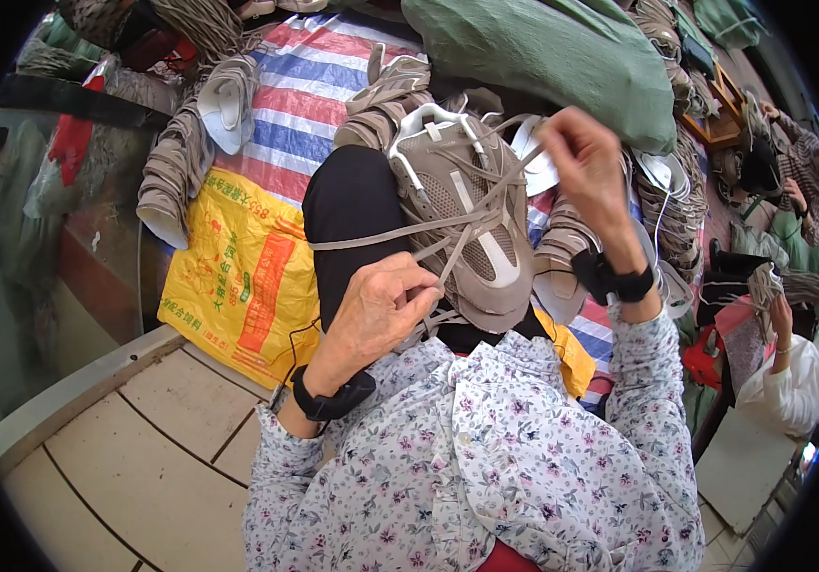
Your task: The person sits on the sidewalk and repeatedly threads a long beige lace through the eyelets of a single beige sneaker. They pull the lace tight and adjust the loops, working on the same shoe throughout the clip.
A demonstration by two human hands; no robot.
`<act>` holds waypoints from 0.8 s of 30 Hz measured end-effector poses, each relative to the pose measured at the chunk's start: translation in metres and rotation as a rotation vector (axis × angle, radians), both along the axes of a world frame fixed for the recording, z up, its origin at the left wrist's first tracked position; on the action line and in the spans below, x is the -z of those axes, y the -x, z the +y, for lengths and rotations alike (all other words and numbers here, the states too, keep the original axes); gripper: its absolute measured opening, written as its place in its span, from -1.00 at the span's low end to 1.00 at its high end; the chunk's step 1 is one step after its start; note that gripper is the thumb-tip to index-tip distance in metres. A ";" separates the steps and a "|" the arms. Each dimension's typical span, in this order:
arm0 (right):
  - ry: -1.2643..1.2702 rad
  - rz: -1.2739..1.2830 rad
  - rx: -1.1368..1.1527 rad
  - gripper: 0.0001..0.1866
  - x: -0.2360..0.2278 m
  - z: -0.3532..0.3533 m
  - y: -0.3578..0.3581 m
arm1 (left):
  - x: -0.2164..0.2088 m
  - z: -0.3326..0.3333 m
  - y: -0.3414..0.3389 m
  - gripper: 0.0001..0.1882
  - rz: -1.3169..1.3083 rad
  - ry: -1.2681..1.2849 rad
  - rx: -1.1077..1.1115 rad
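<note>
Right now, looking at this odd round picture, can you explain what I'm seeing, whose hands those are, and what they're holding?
This is one picture from a wide fisheye camera worn on a person's head, looking down, so the edges bend. No machine here: the two hands are the wearer's own. The left hand pinches a beige shoelace near the lower part of a beige sneaker resting on the lap. The right hand is raised, pulling the lace's other end. Around them lie piles of shoe uppers, a yellow bag and a striped sheet. Another person sits at right.
</note>
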State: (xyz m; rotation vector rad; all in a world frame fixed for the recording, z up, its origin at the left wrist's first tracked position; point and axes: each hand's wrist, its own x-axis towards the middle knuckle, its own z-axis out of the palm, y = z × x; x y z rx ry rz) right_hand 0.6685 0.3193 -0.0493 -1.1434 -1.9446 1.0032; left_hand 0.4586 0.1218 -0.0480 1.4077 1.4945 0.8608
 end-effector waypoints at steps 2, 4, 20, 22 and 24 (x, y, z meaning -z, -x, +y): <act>-0.290 -0.009 0.030 -0.91 0.012 0.044 -0.039 | 0.001 0.003 0.003 -0.91 0.017 -0.055 0.029; -0.220 0.056 0.188 -0.88 0.019 0.084 -0.081 | 0.002 0.007 0.006 -0.89 0.024 -0.091 0.045; 0.130 0.004 -0.133 -0.92 0.022 0.039 -0.067 | 0.018 0.045 -0.024 -0.78 0.269 -0.335 -0.217; 0.246 0.120 -0.235 -0.86 0.022 0.001 -0.037 | 0.018 0.048 -0.025 -0.84 0.266 -0.362 -0.220; 0.160 0.083 -0.393 -0.82 0.005 -0.020 -0.015 | 0.015 0.050 -0.026 -0.86 0.274 -0.364 -0.217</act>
